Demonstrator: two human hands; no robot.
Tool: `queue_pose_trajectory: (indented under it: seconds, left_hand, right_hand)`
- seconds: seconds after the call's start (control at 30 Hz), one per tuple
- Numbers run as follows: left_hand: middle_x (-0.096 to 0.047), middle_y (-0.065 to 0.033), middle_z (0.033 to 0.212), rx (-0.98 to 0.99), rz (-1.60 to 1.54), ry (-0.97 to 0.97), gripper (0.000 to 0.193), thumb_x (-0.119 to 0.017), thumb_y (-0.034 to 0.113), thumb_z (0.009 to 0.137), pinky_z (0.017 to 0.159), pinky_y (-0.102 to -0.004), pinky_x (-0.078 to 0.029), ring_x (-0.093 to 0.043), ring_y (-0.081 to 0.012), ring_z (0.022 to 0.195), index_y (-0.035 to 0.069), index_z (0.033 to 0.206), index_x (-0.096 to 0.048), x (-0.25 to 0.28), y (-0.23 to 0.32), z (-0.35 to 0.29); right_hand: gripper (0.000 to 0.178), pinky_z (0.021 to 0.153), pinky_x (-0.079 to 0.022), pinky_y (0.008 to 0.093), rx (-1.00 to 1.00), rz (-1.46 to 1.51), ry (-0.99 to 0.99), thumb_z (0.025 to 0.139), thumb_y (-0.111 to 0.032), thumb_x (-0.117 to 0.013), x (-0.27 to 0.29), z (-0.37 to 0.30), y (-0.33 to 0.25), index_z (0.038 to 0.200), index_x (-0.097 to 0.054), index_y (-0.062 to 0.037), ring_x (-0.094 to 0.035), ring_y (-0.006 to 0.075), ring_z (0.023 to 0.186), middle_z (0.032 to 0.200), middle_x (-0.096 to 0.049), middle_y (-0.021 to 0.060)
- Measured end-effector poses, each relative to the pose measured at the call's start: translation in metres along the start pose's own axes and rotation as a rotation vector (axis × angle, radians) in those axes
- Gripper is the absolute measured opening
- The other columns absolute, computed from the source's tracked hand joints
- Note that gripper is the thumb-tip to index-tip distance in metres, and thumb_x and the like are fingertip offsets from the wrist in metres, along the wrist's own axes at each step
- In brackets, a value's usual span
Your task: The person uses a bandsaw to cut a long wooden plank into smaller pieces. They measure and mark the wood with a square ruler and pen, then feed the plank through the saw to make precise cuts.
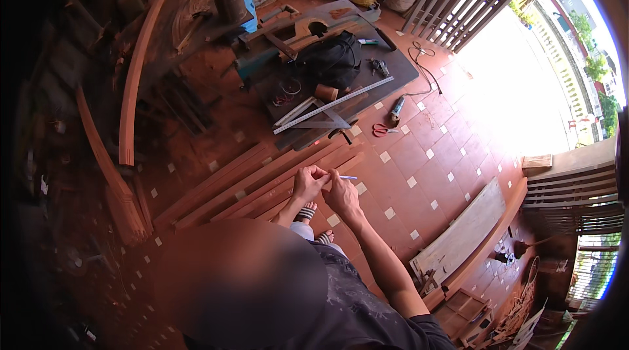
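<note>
Right hand (pixel 343 194) pinching slim pen-like stick (pixel 348 178), long axis sideways, free end poking right. Left hand (pixel 306 184) just beside, fingers closed, can't tell on what. Stick's short of near edge of table (pixel 403 70).

**The left hand (pixel 306 184) and the right hand (pixel 341 194) were close together**

Their fingertips met, or nearly did. A thin stick (pixel 348 178), pale and blue, poked out of the right hand. Long red-brown planks (pixel 265 174) lay on the tile floor (pixel 452 173) near the hands. Past the planks stood a dark table (pixel 403 75). A long ruler (pixel 334 105) lay slanted across it, and a black bag (pixel 331 60) sat behind the ruler. On the floor beside the table, red scissors (pixel 381 130) lay near a blue power tool (pixel 397 111). Striped sandals (pixel 306 213) showed just below the hands. A long white board (pixel 458 225) was off to the right.
</note>
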State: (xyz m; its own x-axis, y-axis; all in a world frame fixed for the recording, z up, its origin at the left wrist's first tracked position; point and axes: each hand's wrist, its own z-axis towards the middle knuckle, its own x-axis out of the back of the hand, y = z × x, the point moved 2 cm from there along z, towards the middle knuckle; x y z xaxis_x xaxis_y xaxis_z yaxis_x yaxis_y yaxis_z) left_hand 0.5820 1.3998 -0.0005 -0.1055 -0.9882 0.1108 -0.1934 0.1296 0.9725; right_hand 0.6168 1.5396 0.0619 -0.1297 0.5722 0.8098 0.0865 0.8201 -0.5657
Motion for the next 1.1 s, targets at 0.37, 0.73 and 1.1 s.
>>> queue_pose_trajectory:
  seconds: [0.37, 0.73, 1.1]
  left_hand:
    - [-0.073, -0.0129, 0.112, -0.364, 0.685, 0.301, 0.036, -0.085, 0.025, 0.087, 0.091, -0.044, -0.057, -0.07, -0.0355, 0.104, 0.006, 0.116, -0.077, 0.118, 0.042, 0.127]
    - [-0.076, -0.0133, 0.095, -0.212, 0.786, -0.01, 0.021, -0.08, 0.018, 0.086, 0.079, -0.0455, -0.059, -0.074, -0.0336, 0.09, 0.006, 0.104, -0.08, 0.147, 0.025, 0.183]
    - [-0.076, -0.0135, 0.096, -0.143, 0.703, -0.068, 0.029, -0.073, 0.038, 0.097, 0.078, -0.0452, -0.057, -0.074, -0.0342, 0.089, 0.009, 0.097, -0.081, 0.15, 0.021, 0.169]
  right_hand:
    - [0.033, 0.078, -0.058, 0.0562, -0.091, -0.105, 0.427, 0.101, -0.034, -0.065, 0.015, 0.171, 0.013, 0.109, -0.066, -0.0012, -0.075, 0.0453, 0.091, 0.091, -0.076, 0.0234]
    - [0.026, 0.063, -0.06, 0.0288, -0.49, 0.934, -0.243, 0.101, -0.027, -0.073, 0.012, 0.212, 0.04, 0.097, -0.073, -0.0008, -0.072, 0.0146, 0.069, 0.085, -0.076, 0.0073]
    - [0.023, 0.059, -0.058, 0.0267, -0.446, 0.93, -0.084, 0.101, -0.024, -0.069, 0.05, 0.14, 0.025, 0.094, -0.072, -0.0015, -0.068, 0.0102, 0.063, 0.079, -0.074, 0.0072]
